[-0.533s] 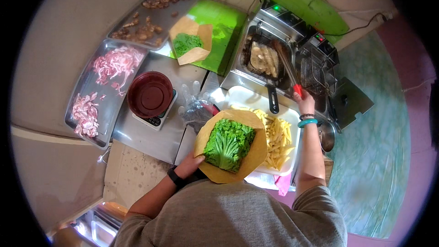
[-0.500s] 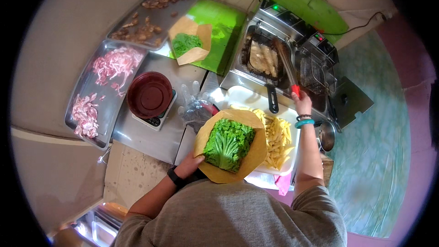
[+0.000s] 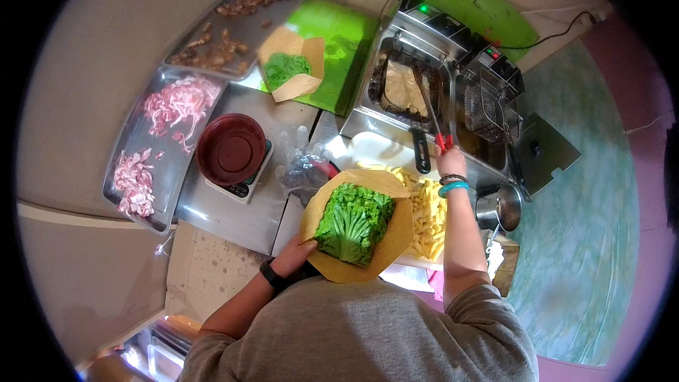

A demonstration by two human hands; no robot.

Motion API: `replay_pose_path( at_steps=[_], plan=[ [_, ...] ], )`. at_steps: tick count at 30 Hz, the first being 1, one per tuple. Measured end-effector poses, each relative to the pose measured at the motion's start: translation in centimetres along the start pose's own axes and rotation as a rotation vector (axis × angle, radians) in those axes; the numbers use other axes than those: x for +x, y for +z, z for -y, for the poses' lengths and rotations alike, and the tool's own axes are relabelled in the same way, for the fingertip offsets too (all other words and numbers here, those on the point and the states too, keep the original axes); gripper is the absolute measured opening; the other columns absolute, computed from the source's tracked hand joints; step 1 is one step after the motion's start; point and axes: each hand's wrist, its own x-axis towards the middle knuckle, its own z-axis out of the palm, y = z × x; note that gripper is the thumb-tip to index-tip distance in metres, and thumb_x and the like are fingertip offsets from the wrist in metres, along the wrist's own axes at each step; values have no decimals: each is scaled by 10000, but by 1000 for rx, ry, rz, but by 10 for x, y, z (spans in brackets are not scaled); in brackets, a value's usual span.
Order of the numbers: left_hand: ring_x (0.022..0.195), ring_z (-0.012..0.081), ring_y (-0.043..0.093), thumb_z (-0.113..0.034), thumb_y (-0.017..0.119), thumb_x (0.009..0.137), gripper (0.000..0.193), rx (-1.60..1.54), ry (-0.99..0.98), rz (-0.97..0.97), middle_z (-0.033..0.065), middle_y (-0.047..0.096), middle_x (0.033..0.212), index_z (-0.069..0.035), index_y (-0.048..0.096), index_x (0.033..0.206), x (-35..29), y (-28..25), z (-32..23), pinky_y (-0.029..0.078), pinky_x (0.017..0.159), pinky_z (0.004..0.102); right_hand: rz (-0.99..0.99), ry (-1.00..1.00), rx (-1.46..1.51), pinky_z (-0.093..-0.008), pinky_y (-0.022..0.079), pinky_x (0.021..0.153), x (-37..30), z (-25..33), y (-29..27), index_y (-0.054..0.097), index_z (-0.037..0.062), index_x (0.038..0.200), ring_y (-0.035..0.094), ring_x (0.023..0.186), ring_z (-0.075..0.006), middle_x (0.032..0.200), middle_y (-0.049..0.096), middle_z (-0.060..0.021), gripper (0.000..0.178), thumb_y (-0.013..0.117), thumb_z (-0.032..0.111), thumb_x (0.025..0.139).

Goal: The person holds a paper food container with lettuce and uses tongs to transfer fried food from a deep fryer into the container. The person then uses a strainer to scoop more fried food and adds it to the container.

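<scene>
Lettuce [image 3: 352,222] lies bright green on tan paper [image 3: 399,230] pinched by left-hand fingers [image 3: 300,249], right hand [image 3: 448,161] clamping red-handled tongs [image 3: 431,114].

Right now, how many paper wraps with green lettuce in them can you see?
2. One lettuce wrap is held by the left hand near the fries; the other wrap lies on the green cutting board farther away. None seems hidden.

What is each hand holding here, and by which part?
Left hand holds the lettuce-lined paper tray by its near left edge. Right hand has its grip on the red handle end of tongs reaching into the fryer.
</scene>
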Motion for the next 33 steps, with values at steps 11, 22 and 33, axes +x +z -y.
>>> replay_pose_path(
  at_steps=[11, 22, 33],
  plan=[
    [1020, 144, 443, -151, 455, 852, 387, -117, 5, -34, 54, 479, 1125, 15, 389, 1195, 0, 2, 4, 354, 882, 282, 0, 19, 19, -418, 458, 745, 3, -1, 5, 492, -11, 929, 564, 852, -365, 874, 582, -245, 456, 559, 400, 744],
    [1022, 153, 453, -141, 456, 843, 383, -115, 2, -44, 66, 486, 1125, 26, 399, 1183, -1, 6, 0, 351, 889, 285, 12, 54, 34, -421, 456, 749, -2, 3, 0, 484, -19, 943, 561, 859, -364, 884, 577, -248, 453, 549, 387, 752],
    [1062, 188, 444, -231, 507, 834, 490, -105, -11, 4, 84, 454, 1169, 19, 345, 1224, 1, 2, 1, 356, 907, 318, 29, 69, 34, -420, 450, 763, -1, 2, 2, 485, -11, 956, 558, 872, -365, 896, 577, -245, 452, 547, 387, 754]
  ],
)
